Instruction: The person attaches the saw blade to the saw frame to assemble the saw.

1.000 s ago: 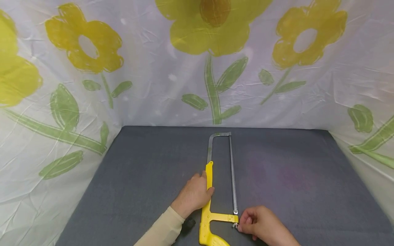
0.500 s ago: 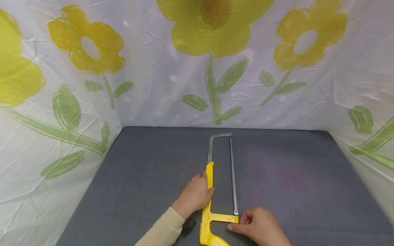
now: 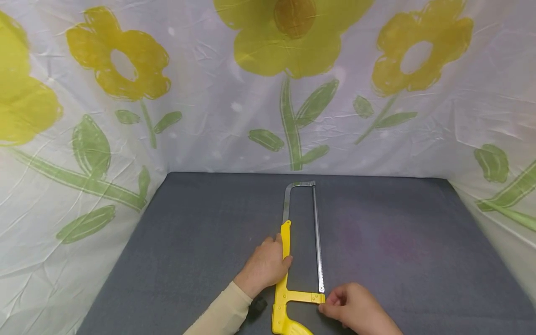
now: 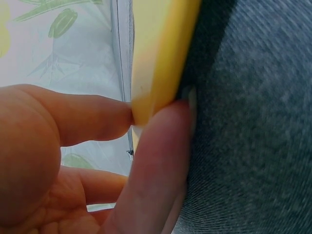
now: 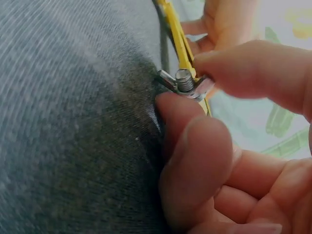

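Observation:
A hacksaw (image 3: 284,246) with a yellow frame lies on the dark cloth, its metal bow pointing away. Its thin blade (image 3: 319,246) runs along the right side. My left hand (image 3: 264,265) grips the yellow frame between thumb and fingers; the left wrist view shows this pinch up close. At the blade's near end, my right hand (image 3: 356,304) holds a small metal wing nut (image 5: 185,85) on a threaded end. In the right wrist view the thumb presses one wing while the fingers lie below it. The right hand hides the nut in the head view.
A small black object (image 3: 257,305) lies beside the left sleeve, left of the saw's handle. Dark grey cloth (image 3: 201,223) covers the table. Behind and at both sides hang white sheets (image 3: 201,130) printed with yellow flowers.
My right thumb swept left across the wing nut, then drew back partway right. The blade's near end looks slightly turned. The left hand keeps its grip on the frame.

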{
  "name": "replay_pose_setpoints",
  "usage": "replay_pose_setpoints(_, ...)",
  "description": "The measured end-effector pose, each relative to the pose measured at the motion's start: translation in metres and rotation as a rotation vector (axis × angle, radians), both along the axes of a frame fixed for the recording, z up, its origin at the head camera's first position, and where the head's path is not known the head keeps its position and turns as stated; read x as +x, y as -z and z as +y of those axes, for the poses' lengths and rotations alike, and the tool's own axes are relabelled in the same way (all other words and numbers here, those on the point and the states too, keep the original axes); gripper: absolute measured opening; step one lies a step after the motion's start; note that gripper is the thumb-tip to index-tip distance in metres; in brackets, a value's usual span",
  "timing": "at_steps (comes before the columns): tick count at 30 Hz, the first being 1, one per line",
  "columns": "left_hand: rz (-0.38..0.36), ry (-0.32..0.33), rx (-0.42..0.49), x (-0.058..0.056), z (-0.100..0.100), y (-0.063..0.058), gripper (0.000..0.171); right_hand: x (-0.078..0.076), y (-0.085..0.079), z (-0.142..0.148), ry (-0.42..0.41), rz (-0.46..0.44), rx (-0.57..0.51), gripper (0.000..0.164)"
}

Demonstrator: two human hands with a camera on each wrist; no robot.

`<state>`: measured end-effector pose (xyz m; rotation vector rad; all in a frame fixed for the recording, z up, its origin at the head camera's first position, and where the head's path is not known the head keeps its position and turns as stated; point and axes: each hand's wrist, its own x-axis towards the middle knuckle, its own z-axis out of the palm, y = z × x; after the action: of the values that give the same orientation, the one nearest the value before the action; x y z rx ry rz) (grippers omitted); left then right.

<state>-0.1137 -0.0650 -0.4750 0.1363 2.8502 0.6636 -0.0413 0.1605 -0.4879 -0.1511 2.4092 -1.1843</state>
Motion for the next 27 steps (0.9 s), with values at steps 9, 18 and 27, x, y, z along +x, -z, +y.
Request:
replay_pose_setpoints(9,0.000,0.010,0.007,-0.002,-0.003,0.001,0.073,-0.002,0.002,0.009,-0.115,-0.030,-0.083,0.017)
replay_pose_setpoints(18,-0.025,0.029,0.030,-0.004,-0.002,0.004,0.075,-0.005,0.005,0.017,-0.127,-0.109,-0.134,0.024)
replay_pose_setpoints(27,-0.051,0.078,0.060,-0.007,-0.027,0.006,0.079,-0.010,0.001,0.025,-0.033,0.133,0.039,0.026)
